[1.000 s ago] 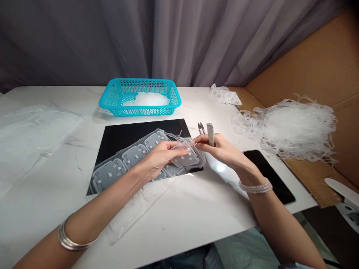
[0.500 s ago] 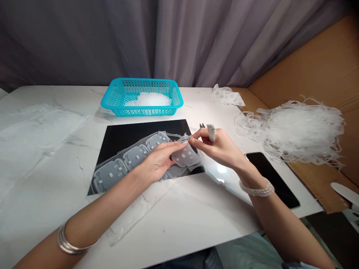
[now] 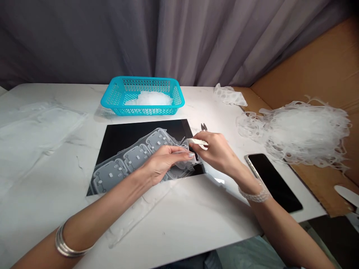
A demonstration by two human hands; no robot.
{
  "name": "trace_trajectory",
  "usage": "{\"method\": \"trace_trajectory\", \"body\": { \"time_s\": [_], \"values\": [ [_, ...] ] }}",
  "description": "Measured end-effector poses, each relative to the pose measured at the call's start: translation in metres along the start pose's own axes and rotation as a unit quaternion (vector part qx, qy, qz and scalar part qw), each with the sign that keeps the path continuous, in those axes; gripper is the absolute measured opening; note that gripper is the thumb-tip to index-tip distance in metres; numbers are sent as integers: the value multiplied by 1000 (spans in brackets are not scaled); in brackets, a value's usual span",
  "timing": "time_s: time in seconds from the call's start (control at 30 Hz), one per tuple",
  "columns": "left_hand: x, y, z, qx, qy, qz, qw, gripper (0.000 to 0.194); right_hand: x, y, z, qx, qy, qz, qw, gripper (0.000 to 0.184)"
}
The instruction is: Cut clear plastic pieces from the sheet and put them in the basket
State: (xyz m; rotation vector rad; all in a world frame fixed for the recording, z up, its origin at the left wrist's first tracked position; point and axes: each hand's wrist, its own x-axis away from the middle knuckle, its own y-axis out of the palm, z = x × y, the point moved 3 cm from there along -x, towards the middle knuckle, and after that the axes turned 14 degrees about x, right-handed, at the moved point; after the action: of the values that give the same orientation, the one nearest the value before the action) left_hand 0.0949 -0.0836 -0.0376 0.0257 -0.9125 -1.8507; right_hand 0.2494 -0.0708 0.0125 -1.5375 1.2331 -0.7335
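Observation:
A translucent sheet of moulded rubbery pads (image 3: 137,157), with raised rounded outlines and small holes, lies slanted over a black mat (image 3: 123,130). At its right end my left hand (image 3: 165,160) pinches the sheet between thumb and fingers, with a corner lifted. Close beside those fingertips, my right hand (image 3: 215,149) is closed around a slim whitish tool (image 3: 199,142); its exact kind is unclear. The right fingertips meet the sheet's thin edge, and the contact point is partly hidden. Dark pointed metal tips (image 3: 203,127) of a small cutter show just behind my right hand.
A blue basket (image 3: 142,110) holding translucent pieces stands behind the mat. To the right, a heap of clear trimmings (image 3: 305,130) lies on cardboard (image 3: 316,186), near a phone (image 3: 275,183). More clear sheets (image 3: 42,130) cover the table's left side. A small translucent scrap (image 3: 230,95) lies at the back.
My right hand has turned over and lowered, swinging the whitish tool from upright to nearly level. My left thumb has shifted slightly right, and the lifted corner has folded down.

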Motion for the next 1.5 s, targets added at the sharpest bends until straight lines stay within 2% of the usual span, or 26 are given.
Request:
{"method": "trace_trajectory", "body": {
  "time_s": [0.13,0.4,0.57,0.67,0.73,0.87,1.03,1.13,1.3,1.5],
  "values": [
    [-1,1,0,-16,-3,3,1000,10,-2,7,2,24,39,-9,999,18],
    [1,0,1,-31,23,11,999,12,2,-6,14,-150,46,-49,986,21],
    [-3,0,2,32,28,10,999,14,6,-9,24,-193,44,-104,975,37],
    [-4,0,5,109,35,30,993,11,10,-10,28,-225,46,-163,959,38],
    [-4,0,6,140,39,45,988,10,12,-9,30,-256,55,-181,948,37],
    [-2,3,8,160,41,50,985,13,11,-6,34,-311,78,-131,938,34],
    [1,8,5,158,10,55,986,18,9,-2,34,-367,96,-67,923,36],
    [-1,8,4,168,11,76,983,20,10,0,32,-383,101,-77,915,37],
    [-4,6,5,188,29,97,977,17,13,2,30,-355,109,-131,919,29],
    [-4,6,4,176,40,84,980,15,15,3,31,-330,110,-130,928,19]
  ]
}}
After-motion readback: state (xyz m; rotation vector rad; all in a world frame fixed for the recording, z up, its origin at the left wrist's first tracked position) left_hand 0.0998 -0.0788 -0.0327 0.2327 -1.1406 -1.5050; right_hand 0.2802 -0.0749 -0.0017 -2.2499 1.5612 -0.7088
